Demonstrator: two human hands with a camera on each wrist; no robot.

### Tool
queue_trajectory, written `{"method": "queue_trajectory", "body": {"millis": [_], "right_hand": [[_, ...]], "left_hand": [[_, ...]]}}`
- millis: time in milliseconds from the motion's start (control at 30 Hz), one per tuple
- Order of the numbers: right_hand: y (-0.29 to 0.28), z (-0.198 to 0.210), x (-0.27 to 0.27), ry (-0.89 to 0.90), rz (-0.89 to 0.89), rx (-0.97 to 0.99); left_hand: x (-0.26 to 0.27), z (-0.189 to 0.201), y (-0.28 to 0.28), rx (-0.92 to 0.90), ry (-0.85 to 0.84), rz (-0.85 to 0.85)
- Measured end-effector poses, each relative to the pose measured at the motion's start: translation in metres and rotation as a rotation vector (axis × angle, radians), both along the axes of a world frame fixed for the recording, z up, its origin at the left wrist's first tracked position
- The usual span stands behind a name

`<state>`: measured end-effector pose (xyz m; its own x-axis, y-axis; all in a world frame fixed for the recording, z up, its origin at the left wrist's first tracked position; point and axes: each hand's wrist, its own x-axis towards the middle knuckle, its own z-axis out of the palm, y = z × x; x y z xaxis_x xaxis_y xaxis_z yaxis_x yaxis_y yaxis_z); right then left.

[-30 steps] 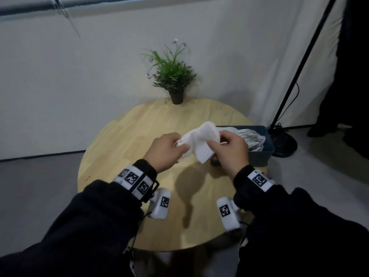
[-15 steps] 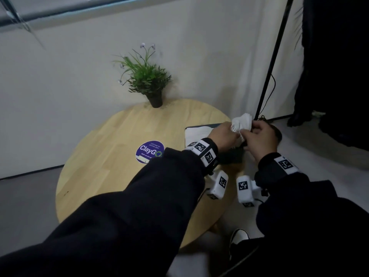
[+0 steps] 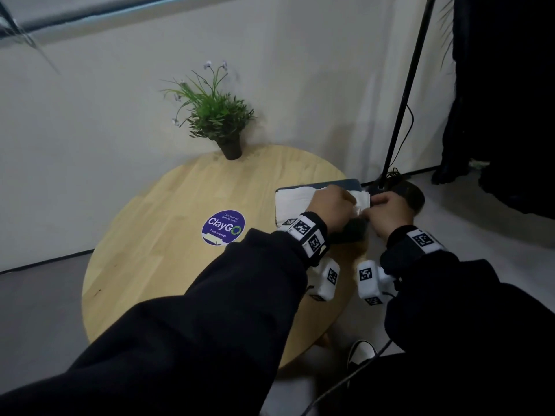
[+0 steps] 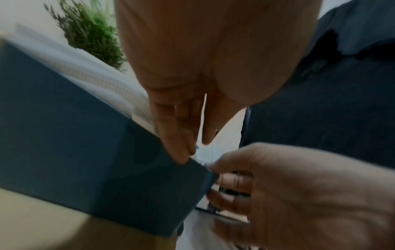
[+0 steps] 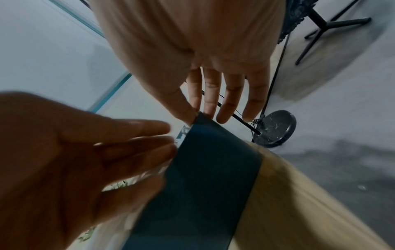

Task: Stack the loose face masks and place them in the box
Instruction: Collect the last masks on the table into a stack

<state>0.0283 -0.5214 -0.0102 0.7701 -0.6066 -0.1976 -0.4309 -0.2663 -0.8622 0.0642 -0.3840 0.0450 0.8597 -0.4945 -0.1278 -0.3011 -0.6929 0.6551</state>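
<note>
We are near the end: the white face masks [image 3: 295, 199] lie as a stack inside the dark blue box [image 3: 350, 184], which sits at the right edge of the round wooden surface [image 3: 168, 235]. Our left hand [image 3: 332, 208] reaches over the stack with fingers straight and close together, pressing down at the box corner. Our right hand [image 3: 387, 213] has its fingers loosely spread at that corner, gripping nothing. We see no loose masks on the surface; only tucking remains, we judge.

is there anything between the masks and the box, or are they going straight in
Nothing visible blocks them. The face masks already lie in the open box, with the left hand and right hand at its near corner.
</note>
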Motion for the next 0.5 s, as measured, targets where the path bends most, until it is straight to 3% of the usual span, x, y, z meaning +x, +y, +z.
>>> {"method": "queue_trajectory", "body": {"millis": [67, 167, 333, 500], "right_hand": [[0.002, -0.001, 0.001, -0.022, 0.013, 0.101], [0.012, 0.0, 0.005, -0.058, 0.041, 0.215], [0.038, -0.009, 0.024, -0.052, 0.078, 0.263], [0.087, -0.009, 0.048, -0.06, 0.143, 0.376]], "left_hand": [[0.004, 0.003, 0.018, -0.16, -0.109, 0.174], [0.016, -0.005, 0.053, -0.189, -0.291, 0.401], [0.037, -0.045, 0.11, -0.365, 0.18, 0.579], [0.062, -0.057, 0.177, -0.477, 0.205, 0.617]]}}
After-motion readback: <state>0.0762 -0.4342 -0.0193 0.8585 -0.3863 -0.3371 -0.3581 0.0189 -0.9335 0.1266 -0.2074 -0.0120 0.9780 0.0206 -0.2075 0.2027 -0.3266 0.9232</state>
